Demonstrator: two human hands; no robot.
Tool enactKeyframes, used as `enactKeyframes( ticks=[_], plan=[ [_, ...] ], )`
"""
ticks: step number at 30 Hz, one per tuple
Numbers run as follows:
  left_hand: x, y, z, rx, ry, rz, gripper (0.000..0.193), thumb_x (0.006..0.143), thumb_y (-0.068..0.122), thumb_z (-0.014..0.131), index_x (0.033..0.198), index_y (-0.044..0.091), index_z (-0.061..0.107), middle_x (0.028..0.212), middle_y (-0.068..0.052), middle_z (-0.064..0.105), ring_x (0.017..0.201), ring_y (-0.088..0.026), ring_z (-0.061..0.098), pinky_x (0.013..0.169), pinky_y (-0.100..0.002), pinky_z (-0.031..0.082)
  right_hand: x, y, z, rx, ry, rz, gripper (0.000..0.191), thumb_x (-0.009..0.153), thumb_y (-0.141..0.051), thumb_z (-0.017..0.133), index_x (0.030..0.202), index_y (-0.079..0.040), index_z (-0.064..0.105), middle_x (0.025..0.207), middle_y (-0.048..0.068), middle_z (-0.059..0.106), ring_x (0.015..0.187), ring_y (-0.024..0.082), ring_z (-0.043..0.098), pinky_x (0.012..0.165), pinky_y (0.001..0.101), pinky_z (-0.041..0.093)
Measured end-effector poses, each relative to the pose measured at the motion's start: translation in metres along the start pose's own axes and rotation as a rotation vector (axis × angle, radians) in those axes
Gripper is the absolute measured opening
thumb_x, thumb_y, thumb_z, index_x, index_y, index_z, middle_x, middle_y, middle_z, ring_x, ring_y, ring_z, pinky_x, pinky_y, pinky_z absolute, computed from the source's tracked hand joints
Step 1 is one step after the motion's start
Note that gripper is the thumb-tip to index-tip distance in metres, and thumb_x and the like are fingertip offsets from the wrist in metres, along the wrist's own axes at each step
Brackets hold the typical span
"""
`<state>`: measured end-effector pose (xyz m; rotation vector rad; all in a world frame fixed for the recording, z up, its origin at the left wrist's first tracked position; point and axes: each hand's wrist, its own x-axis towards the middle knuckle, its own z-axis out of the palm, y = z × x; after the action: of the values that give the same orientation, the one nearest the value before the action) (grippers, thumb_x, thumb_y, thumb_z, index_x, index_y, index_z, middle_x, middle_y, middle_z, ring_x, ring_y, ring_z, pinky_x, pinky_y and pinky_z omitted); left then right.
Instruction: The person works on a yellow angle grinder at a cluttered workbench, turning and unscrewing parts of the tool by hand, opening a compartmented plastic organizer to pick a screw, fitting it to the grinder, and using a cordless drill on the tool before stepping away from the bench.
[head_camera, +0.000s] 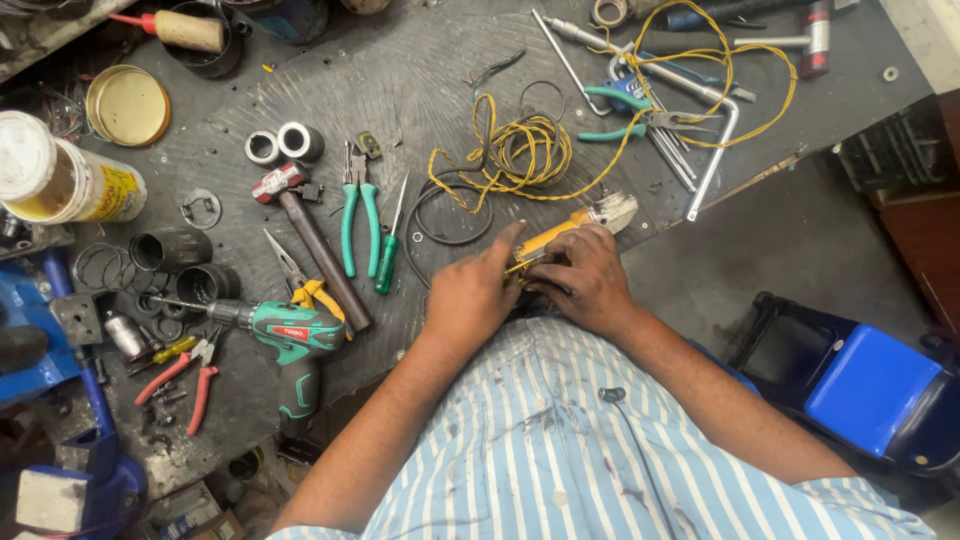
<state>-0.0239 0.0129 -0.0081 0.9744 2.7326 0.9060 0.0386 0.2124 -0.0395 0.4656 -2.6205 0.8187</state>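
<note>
Holding a yellow-handled tool (556, 236) at the near bench edge, both hands meet just in front of the body. Left hand (472, 292) is clenched around the handle's near end, thumb laid along it; right hand (583, 278) is closed over the same end from the other side. Long axis runs up and to the right, away from the fingers, ending in a pale grey head (612, 211) touching the yellow wire (520, 150). Neither hand is clearly nearer. Handle's near end hidden under the fingers; tool type unclear.
</note>
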Motion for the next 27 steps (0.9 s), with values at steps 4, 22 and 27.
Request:
enactKeyframes(
  ticks=[4, 22, 27],
  plan=[
    [0.01, 0.003, -0.005, 0.048, -0.088, -0.051, 0.081, 0.079, 0.019, 0.078, 0.151, 0.017, 0.041, 0.089, -0.011, 0.074, 0.071, -0.035, 0.071, 0.06, -0.05, 0.055, -0.002, 0.002, 0.003, -0.002, 0.011, 0.002, 0.029, 0.07, -0.026, 0.09, 0.094, -0.017, 0.077, 0.103, 0.005, 0.061, 0.108, 0.029, 0.059, 0.1, 0.0499, 0.042],
    [0.039, -0.011, -0.026, -0.038, -0.307, -0.076, 0.024, 0.083, 0.03, 0.077, 0.097, 0.011, 0.072, 0.097, -0.013, 0.066, 0.084, -0.04, 0.068, 0.071, -0.052, 0.054, 0.001, 0.01, 0.0, 0.041, 0.02, 0.0, 0.027, 0.072, -0.023, 0.09, 0.096, -0.018, 0.078, 0.091, 0.006, 0.059, 0.093, 0.03, 0.058, 0.086, 0.0499, 0.044],
    [0.038, -0.002, -0.022, -0.053, -0.356, -0.093, 0.023, 0.082, 0.029, 0.074, 0.1, 0.016, 0.077, 0.095, -0.011, 0.067, 0.084, -0.039, 0.069, 0.07, -0.051, 0.054, -0.002, 0.015, -0.01, 0.099, 0.04, -0.022, 0.026, 0.075, -0.02, 0.086, 0.099, -0.021, 0.076, 0.097, 0.006, 0.063, 0.099, 0.03, 0.06, 0.09, 0.0488, 0.045]
  ],
)
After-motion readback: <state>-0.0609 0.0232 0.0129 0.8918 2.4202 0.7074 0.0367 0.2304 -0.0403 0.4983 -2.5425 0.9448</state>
